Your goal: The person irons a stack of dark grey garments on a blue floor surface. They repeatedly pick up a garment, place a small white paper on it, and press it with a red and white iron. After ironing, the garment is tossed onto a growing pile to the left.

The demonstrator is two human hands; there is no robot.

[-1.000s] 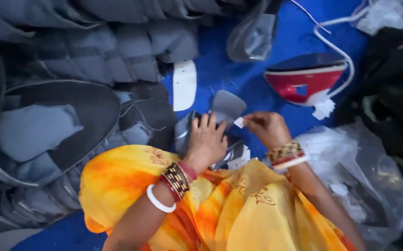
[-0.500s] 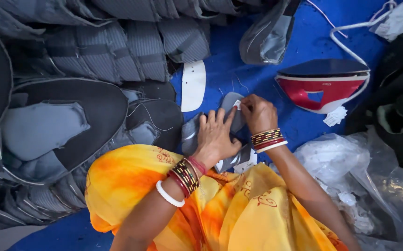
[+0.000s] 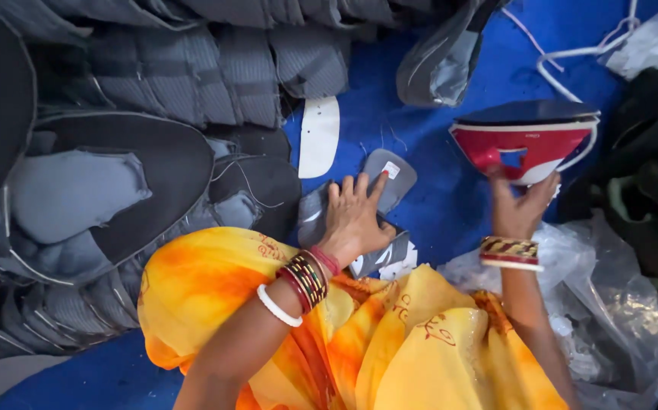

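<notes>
My left hand [image 3: 355, 219] lies flat with fingers spread on a grey cut fabric piece [image 3: 399, 182] that carries a small white label and rests on the blue surface [image 3: 428, 152]. More grey pieces sit under my palm. My right hand [image 3: 519, 206] reaches up to the right and its fingers close around the handle of a red and white iron [image 3: 530, 135], which stands with its dark soleplate facing away from me. Both wrists wear bangles, and orange-yellow cloth covers my lap.
Stacks of grey and black stitched pieces [image 3: 154, 91] fill the left and top. A white sole-shaped cutout [image 3: 319, 137] lies beside the grey piece. A grey plastic bag [image 3: 439, 61], the iron's white cord [image 3: 572, 53], a clear plastic bag [image 3: 625, 304] and dark cloth [image 3: 648, 175] crowd the right.
My right hand left the small white label on the grey piece and moved right to the iron's handle. My left hand stayed pressed on the grey piece.
</notes>
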